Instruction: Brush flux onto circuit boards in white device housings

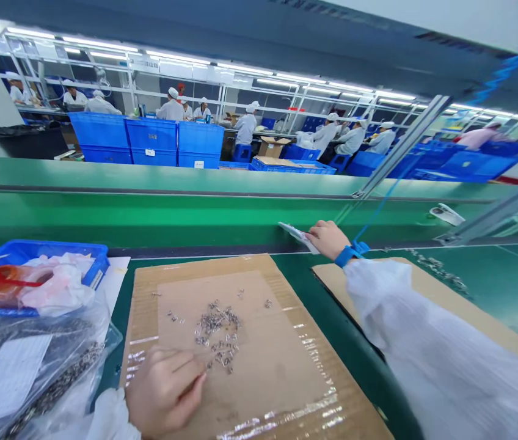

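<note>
My right hand (pixel 329 239) reaches out over the far edge of the bench, its fingers closed on a thin flat white piece (pixel 299 236) whose kind I cannot make out. A blue wrist strap (pixel 350 253) circles that wrist. Nearer to me, my left hand (pixel 167 390) lies curled on a taped cardboard sheet (pixel 286 293), fingertips beside the loose metal parts. Whether it pinches anything is hidden. Those small metal parts (pixel 217 324) are scattered in a heap at the middle of the sheet.
Clear bags of metal parts (pixel 64 382) lie at left, before a blue tray (pixel 98 253) with crumpled material. Another cardboard sheet (pixel 470 327) and more parts (pixel 440 269) are at right. Behind runs a green belt (pixel 171 217) with a white object (pixel 446 214); a metal post (pixel 401 146) rises there.
</note>
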Available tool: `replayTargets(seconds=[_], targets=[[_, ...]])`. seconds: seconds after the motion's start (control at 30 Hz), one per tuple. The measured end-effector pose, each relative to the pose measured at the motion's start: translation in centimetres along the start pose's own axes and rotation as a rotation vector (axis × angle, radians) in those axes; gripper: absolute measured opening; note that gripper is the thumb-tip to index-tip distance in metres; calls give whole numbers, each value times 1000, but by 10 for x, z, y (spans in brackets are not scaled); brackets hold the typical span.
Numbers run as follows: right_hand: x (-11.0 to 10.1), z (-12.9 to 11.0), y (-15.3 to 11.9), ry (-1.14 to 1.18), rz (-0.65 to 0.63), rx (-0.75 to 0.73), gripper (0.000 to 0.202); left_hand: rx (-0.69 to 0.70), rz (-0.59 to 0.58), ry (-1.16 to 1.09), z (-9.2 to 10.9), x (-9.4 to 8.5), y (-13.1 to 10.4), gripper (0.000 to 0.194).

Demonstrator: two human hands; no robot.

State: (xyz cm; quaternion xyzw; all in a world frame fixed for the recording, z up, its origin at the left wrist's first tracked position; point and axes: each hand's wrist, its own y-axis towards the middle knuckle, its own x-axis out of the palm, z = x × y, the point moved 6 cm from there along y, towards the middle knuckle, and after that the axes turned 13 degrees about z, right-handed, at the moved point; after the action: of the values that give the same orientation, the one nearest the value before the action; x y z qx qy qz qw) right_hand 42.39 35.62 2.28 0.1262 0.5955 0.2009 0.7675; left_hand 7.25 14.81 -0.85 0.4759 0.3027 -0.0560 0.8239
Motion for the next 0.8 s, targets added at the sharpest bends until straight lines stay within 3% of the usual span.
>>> replayTargets(seconds=[0.23, 0.3, 0.37, 0.47, 0.57, 0.7, 0.8], targets=[[-47, -43, -85, 26, -160, -323, 24, 63, -13, -85, 9, -6, -1, 16], [-72, -70, -105, 141, -111, -313, 21, 94, -14, -75, 12, -7, -2, 17], [-99, -108, -124, 398, -105, -241, 24, 134, -2, -44, 17, -8, -3, 16], [-118, -178, -153, 826, -429, -154, 33, 249, 20, 57, 24, -11, -4, 13], [-123, -233, -167, 1196, -649, -94, 43, 363, 9, 149, 29, -14, -5, 14], [-108, -266, -171, 1516, -958, 99, 39, 450, -14, 231, 30, -22, -5, 13], [-104, -272, -167, 1680, -1018, 137, 32, 486, -16, 259, 29, -28, -4, 15]])
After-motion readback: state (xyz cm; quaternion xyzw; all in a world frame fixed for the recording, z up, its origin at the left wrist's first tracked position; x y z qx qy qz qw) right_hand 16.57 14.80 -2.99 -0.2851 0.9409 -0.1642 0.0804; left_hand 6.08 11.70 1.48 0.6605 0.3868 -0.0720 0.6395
